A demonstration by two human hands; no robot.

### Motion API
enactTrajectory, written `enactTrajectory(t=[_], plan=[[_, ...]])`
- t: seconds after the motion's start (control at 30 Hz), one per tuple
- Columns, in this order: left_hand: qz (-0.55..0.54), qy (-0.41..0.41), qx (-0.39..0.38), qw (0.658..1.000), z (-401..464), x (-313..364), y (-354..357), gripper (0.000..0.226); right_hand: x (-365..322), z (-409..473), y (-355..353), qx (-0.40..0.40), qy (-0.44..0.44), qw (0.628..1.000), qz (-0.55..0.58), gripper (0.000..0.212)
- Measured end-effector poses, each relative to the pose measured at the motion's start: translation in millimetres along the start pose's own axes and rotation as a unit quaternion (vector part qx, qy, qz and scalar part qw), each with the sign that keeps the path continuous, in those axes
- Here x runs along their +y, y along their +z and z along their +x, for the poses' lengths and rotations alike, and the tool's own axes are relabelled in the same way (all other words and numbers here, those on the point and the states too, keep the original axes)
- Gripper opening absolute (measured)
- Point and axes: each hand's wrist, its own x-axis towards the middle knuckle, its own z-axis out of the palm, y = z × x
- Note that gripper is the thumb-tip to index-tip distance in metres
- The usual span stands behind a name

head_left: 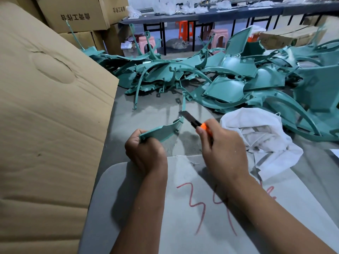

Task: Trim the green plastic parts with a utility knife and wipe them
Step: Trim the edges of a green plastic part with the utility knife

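My left hand [145, 153] grips the near end of a long curved green plastic part [165, 130], which arcs up and away from me over the grey floor. My right hand [222, 151] is closed around an orange utility knife [197, 123]. Its dark blade points up and left, and the tip touches the part's thin strip near the bend. A crumpled white cloth [256, 138] lies just right of my right hand. A large pile of green plastic parts [229, 79] spreads across the floor beyond my hands.
A big flattened cardboard sheet [45, 116] leans along the left side. A grey board with red scrawled marks [192, 208] lies under my forearms. Stacked cardboard boxes [73, 13], plastic stools [185, 29] and a long dark table [211, 14] stand at the back.
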Motion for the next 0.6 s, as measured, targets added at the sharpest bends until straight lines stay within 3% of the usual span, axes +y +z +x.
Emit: enactTrajectory(t=[0.1,0.17,0.27,0.47,0.6], plan=[[-0.002,0.002,0.001,1.0,0,1,0,0.019,9,3,-5,0.023,0.042,0.999,-0.005,0.026],[0.003,0.002,0.003,1.0,-2,2,0,0.019,4,0,-5,0.032,-0.001,0.998,0.051,0.022],[0.006,0.003,0.006,1.0,-3,3,-1,0.023,-10,-6,1,-0.027,-0.072,0.996,0.043,0.024],[-0.038,0.041,-0.049,0.997,-2,2,-4,0.023,13,5,-2,-0.003,0.016,0.998,-0.061,0.031],[-0.074,-0.066,-0.034,0.994,8,-1,-3,0.033,17,5,-5,0.064,0.031,0.997,0.004,0.026]])
